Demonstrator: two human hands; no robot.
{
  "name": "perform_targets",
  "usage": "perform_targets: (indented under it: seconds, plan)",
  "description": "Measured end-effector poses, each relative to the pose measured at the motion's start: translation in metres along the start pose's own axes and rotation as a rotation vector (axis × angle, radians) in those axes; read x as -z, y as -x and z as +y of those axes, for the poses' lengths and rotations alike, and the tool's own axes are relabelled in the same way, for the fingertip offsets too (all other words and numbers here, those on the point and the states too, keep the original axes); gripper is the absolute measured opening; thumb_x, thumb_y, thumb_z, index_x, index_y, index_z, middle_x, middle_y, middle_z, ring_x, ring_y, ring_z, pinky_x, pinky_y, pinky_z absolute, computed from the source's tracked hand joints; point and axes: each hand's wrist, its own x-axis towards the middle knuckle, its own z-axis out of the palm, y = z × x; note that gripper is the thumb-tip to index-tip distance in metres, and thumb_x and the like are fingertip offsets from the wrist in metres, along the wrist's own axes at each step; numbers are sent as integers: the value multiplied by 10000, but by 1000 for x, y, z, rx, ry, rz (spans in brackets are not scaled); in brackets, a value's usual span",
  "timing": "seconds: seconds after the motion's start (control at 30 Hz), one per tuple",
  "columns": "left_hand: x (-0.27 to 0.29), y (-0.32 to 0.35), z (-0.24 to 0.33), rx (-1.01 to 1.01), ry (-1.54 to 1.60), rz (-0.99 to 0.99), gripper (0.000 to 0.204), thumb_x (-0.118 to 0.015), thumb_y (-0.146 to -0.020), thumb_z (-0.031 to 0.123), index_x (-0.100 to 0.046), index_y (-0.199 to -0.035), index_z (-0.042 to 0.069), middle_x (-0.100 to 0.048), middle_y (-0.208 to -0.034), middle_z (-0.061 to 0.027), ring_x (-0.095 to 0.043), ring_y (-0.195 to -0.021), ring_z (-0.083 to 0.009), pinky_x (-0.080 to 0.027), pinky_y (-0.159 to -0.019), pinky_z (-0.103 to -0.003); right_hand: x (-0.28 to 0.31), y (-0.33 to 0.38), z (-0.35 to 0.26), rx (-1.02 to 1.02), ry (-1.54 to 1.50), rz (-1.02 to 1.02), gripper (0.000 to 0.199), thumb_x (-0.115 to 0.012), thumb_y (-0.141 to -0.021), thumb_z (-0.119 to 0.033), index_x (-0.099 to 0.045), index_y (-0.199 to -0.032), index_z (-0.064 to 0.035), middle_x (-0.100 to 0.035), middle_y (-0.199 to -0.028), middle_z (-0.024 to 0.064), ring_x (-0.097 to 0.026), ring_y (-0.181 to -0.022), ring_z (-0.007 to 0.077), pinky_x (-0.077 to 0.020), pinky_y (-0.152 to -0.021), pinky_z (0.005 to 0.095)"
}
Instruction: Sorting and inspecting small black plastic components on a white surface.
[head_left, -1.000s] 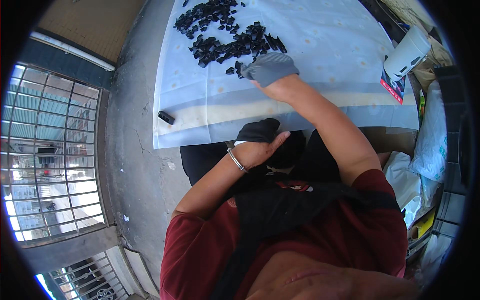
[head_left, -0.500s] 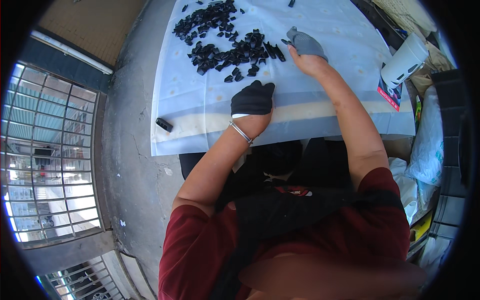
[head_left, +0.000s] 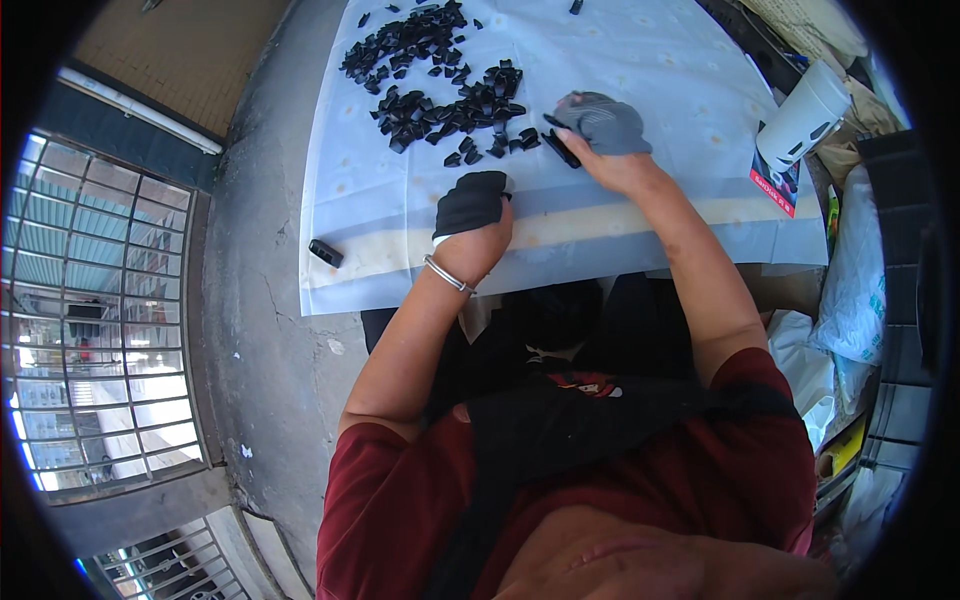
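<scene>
A pile of several small black plastic pieces (head_left: pixel 430 90) lies spread on a pale blue cloth (head_left: pixel 650 60) that covers a table. My right hand (head_left: pixel 600 125), in a grey glove, rests just right of the pile with its fingers closed over a long black piece (head_left: pixel 560 148) that sticks out underneath. My left hand (head_left: pixel 470 205), in a black glove, sits curled like a fist on the cloth below the pile. A metal bangle is on that wrist. Whether anything is inside the fist is hidden.
One black piece (head_left: pixel 326 253) lies alone near the cloth's left front corner. A white cylinder (head_left: pixel 805 115) and a red and white packet (head_left: pixel 775 185) sit at the right edge. White bags (head_left: pixel 850 290) are stacked to the right. A barred window (head_left: pixel 90 300) stands beyond the concrete floor on the left.
My left hand rose from my lap onto the cloth and moved closer to the pile. My right hand shifted from the pile's near edge to its right side.
</scene>
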Motion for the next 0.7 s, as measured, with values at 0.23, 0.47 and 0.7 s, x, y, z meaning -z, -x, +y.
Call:
perform_targets:
  seconds: [0.23,0.47,0.7]
  plan:
    - [8,22,16,471,1068,-52,183,-541,-799,166,-580,-777,-12,-595,-627,-91,-547,-532,-167,-432,-518,-296,14,40,-86,-144,-400,160,220,-640,-740,-191,-622,-923,-71,-634,-851,85,-586,-781,252,-463,-702,358]
    - [12,30,31,457,1069,-147,257,-481,-877,234,-585,-872,-1,-552,-617,-21,-477,-512,-71,-378,-470,-208,13,47,-85,7,-294,98,160,-635,-712,-166,-638,-863,-111,-609,-752,50,-570,-655,232,-441,-585,351]
    - [21,31,34,453,1039,-245,253,-462,-867,210,-574,-852,-16,-544,-603,-49,-502,-478,-111,-413,-461,-240,20,45,-84,90,-272,107,197,-684,-665,-150,-629,-843,-87,-621,-923,39,-560,-690,237,-430,-628,348]
